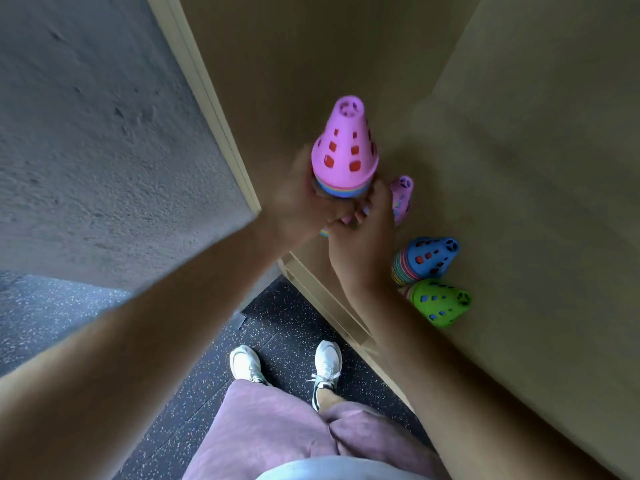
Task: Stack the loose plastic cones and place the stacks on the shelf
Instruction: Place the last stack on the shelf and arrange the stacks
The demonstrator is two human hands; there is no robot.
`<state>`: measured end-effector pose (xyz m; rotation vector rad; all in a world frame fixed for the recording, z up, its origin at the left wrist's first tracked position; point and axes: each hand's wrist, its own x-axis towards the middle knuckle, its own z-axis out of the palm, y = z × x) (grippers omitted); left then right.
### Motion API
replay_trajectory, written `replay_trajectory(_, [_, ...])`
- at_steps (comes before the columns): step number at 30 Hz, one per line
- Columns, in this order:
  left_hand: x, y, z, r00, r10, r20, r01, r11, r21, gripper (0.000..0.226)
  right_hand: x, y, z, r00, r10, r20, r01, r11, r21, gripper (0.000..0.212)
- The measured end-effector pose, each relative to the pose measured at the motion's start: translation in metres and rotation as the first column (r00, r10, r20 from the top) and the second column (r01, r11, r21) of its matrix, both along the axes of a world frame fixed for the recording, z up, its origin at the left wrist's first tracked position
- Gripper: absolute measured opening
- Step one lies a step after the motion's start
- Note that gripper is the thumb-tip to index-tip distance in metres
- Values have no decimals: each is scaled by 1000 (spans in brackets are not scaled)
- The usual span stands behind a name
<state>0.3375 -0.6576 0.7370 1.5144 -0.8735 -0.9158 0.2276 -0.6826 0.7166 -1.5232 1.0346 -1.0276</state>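
Near front left corner of beige shelf (519, 220), steadying upright pink-topped stack of perforated plastic cones (343, 150) with left hand (298, 206) and right hand (363, 251), grip wrapped round its base, likely for level set-down.

Dim, flat indoor light; soft shade deep inside the shelf (502, 150). Left hand (301, 202) is motion-blurred, pink-topped cone stack (343, 150) fairly sharp. Wide-angle stretch at edges, forearms ballooned. Slight softness overall.

A pink-topped stack (402, 199), a blue-topped stack (429, 259) and a green-topped stack (441, 301) sit on the tan shelf (519, 150)
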Motion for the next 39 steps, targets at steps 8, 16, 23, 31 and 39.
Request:
replay_trajectory(8, [15, -23, -35, 1000, -11, 9, 9, 977, 214, 87, 21, -22, -54, 970, -32, -242, 31, 999, -9, 45])
replay_trajectory(16, [3, -8, -42, 995, -37, 97, 9, 963, 268, 74, 12, -18, -79, 928, 53, -368, -53, 999, 10, 61])
replay_trajectory(23, [-17, 50, -60, 919, 48, 391, -181, 932, 313, 61, -79, 71, -46, 874, 168, -455, -145, 986, 85, 53])
replay_trajectory(31, [-139, 36, -30, 740, -285, 610, 404, 913, -64, 56, -191, 79, -79, 733, -73, -676, 233, 961, 149, 60])
replay_trajectory(39, [-142, 24, -49, 735, -496, 462, 502, 856, 120, 59, -190, 26, -140, 824, -60, -563, 224, 948, 227, 86])
